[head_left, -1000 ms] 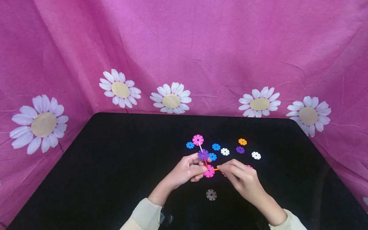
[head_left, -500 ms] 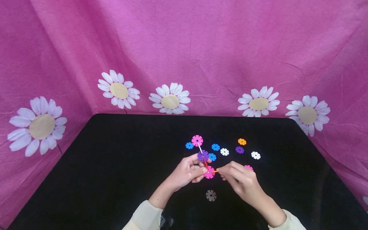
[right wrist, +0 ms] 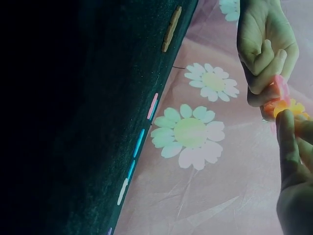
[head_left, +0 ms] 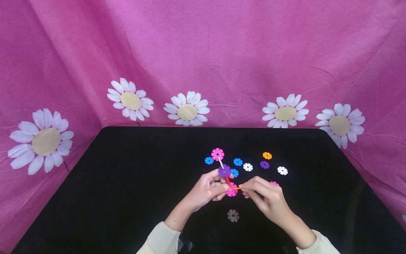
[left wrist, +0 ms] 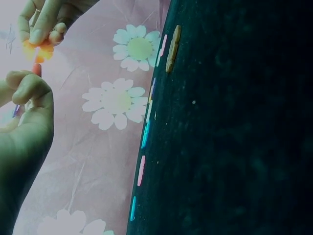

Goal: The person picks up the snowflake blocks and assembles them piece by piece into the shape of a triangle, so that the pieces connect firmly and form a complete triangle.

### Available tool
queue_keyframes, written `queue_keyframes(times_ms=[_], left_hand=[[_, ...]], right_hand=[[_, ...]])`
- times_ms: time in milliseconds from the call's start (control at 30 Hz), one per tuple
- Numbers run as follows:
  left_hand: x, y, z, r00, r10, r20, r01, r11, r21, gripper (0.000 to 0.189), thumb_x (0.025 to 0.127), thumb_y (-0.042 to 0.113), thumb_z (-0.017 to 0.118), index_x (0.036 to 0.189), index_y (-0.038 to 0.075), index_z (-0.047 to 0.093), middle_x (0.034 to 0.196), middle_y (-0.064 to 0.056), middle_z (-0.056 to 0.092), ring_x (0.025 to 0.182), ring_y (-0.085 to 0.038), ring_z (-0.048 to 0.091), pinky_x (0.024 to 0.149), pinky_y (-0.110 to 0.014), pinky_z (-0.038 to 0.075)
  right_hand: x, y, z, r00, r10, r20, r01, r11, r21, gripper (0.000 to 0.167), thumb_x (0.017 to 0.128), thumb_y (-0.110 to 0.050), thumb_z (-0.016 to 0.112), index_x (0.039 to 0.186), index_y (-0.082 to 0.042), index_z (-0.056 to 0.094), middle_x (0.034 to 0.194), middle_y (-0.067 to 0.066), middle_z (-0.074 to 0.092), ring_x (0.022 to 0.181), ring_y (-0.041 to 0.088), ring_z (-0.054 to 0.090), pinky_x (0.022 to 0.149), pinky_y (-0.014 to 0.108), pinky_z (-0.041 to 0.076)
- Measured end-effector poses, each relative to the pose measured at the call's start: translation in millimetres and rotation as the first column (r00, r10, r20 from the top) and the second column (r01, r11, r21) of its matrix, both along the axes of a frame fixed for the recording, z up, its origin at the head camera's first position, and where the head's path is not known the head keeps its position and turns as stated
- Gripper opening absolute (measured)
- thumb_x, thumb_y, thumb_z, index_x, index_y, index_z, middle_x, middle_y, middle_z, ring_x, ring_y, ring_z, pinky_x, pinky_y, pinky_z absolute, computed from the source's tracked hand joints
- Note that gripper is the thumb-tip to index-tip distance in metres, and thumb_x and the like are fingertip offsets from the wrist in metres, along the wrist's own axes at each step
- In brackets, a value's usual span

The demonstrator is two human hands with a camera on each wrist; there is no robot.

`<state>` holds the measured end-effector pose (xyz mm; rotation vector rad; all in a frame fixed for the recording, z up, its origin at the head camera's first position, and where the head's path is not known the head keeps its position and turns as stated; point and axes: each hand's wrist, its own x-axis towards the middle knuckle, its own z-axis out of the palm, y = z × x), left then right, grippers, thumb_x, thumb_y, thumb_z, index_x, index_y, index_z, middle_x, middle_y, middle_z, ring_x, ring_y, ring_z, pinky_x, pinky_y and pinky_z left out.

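My left hand (head_left: 204,193) grips a chain of notched plastic discs above the table. Lowest in it is a pink disc (head_left: 232,189) under the thumb. A red disc (head_left: 227,179), seen edge-on, links it to a purple disc (head_left: 224,171). Beyond that, a white disc (head_left: 220,162), also edge-on, leads to another pink disc (head_left: 217,154). From the right, my right hand (head_left: 268,199) pinches an orange disc (head_left: 237,188) at the lower pink one's edge. In the right wrist view the orange disc (right wrist: 294,108) overlaps the pink disc (right wrist: 280,89).
Flat on the black table (head_left: 127,183) lie several loose discs: a blue disc (head_left: 238,162), a white disc (head_left: 282,170), a purple disc (head_left: 264,164), an orange disc (head_left: 267,155) and, nearer, a brown-grey disc (head_left: 233,215). My right hand partly covers a pink disc (head_left: 275,183).
The orange disc sits slightly closer to the pink disc than a second ago. Both hands otherwise keep their holds almost in place; the head view shifts slightly.
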<state>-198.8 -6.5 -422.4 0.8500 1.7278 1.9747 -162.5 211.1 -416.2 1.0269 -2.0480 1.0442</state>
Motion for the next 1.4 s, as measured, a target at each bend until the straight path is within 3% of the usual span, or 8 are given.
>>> queue_keyframes(times_ms=[300, 600, 833, 1000, 1100, 1200, 1300, 1400], left_hand=[[-2.9, -1.4, -0.3, 0.996, -0.084, 0.042, 0.086, 0.996, -0.035, 0.041, 0.096, 0.007, 0.054, 0.133, -0.004, 0.039, 0.085, -0.002, 0.052, 0.056, -0.008, 0.045, 0.055, -0.016, 0.038], [-4.7, 0.4, -0.6, 0.999, 0.033, 0.037, -0.027, 0.987, -0.157, 0.046, 0.091, 0.022, 0.068, 0.126, 0.002, 0.046, 0.112, -0.021, 0.060, 0.086, -0.009, 0.070, 0.071, -0.022, 0.054], [-3.7, -0.3, -2.0, 0.999, 0.031, 0.041, -0.026, 0.994, -0.104, 0.033, 0.090, 0.010, 0.068, 0.117, -0.004, 0.055, 0.084, -0.009, 0.063, 0.058, -0.013, 0.050, 0.056, -0.016, 0.043], [-5.1, -2.8, -3.1, 0.998, 0.053, 0.025, -0.051, 0.996, -0.067, 0.033, 0.091, 0.012, 0.068, 0.117, -0.004, 0.056, 0.082, -0.005, 0.064, 0.056, -0.015, 0.051, 0.058, -0.016, 0.044], [-5.9, -4.9, -3.3, 0.998, 0.057, 0.014, -0.056, 0.996, -0.062, 0.031, 0.091, 0.013, 0.067, 0.119, 0.000, 0.059, 0.081, -0.007, 0.063, 0.056, -0.014, 0.052, 0.058, -0.016, 0.045], [-6.8, -5.9, -3.3, 0.998, 0.053, 0.019, -0.052, 0.997, -0.064, 0.033, 0.092, 0.013, 0.067, 0.121, 0.000, 0.058, 0.081, -0.002, 0.063, 0.057, -0.012, 0.052, 0.059, -0.017, 0.047], [-7.8, -6.5, -3.3, 0.997, 0.052, 0.053, -0.049, 0.997, -0.060, 0.035, 0.092, 0.014, 0.066, 0.123, 0.000, 0.057, 0.081, 0.003, 0.063, 0.057, -0.011, 0.052, 0.060, -0.017, 0.047], [-7.9, -7.9, -3.2, 0.994, 0.055, 0.091, -0.050, 0.997, -0.056, 0.036, 0.093, 0.015, 0.066, 0.124, 0.000, 0.056, 0.081, 0.004, 0.064, 0.057, -0.010, 0.052, 0.061, -0.017, 0.047]], right_hand=[[2.0, -2.2, 1.9, 0.995, -0.085, -0.046, 0.086, 0.996, 0.038, 0.028, 0.095, -0.032, 0.059, 0.093, -0.008, 0.072, 0.085, 0.007, 0.074, 0.077, 0.015, 0.072, 0.079, 0.009, 0.052], [2.6, -7.2, 1.4, 0.999, -0.051, -0.019, 0.051, 0.999, 0.000, 0.028, 0.093, -0.030, 0.062, 0.094, -0.004, 0.071, 0.083, 0.009, 0.074, 0.077, 0.013, 0.073, 0.076, 0.010, 0.054], [2.5, -7.9, 1.3, 0.991, -0.101, 0.083, 0.104, 0.994, -0.021, 0.022, 0.082, -0.014, 0.077, 0.100, -0.005, 0.070, 0.091, 0.010, 0.074, 0.081, 0.014, 0.073, 0.071, 0.014, 0.056], [1.0, -5.3, -2.2, 0.916, -0.202, 0.348, 0.184, 0.979, 0.083, 0.028, 0.076, -0.005, 0.081, 0.100, -0.006, 0.068, 0.087, 0.003, 0.073, 0.072, 0.003, 0.067, 0.064, 0.017, 0.056], [0.6, -4.0, -6.3, 0.834, -0.185, 0.519, 0.050, 0.963, 0.264, 0.025, 0.082, -0.018, 0.078, 0.101, -0.005, 0.069, 0.084, -0.002, 0.069, 0.068, -0.005, 0.058, 0.061, 0.017, 0.053], [1.0, -4.6, -10.0, 0.765, -0.151, 0.626, -0.152, 0.902, 0.403, 0.031, 0.085, -0.025, 0.076, 0.107, -0.004, 0.070, 0.085, -0.002, 0.066, 0.068, -0.007, 0.054, 0.060, 0.015, 0.051], [2.6, -7.9, -12.2, 0.755, -0.151, 0.639, -0.237, 0.845, 0.479, 0.029, 0.083, -0.021, 0.077, 0.108, -0.007, 0.072, 0.088, -0.002, 0.064, 0.072, -0.008, 0.057, 0.062, 0.011, 0.050], [3.9, -10.7, -13.4, 0.777, -0.159, 0.610, -0.234, 0.826, 0.513, 0.023, 0.081, -0.016, 0.079, 0.102, -0.012, 0.073, 0.090, -0.004, 0.064, 0.075, -0.007, 0.060, 0.065, 0.010, 0.050]])
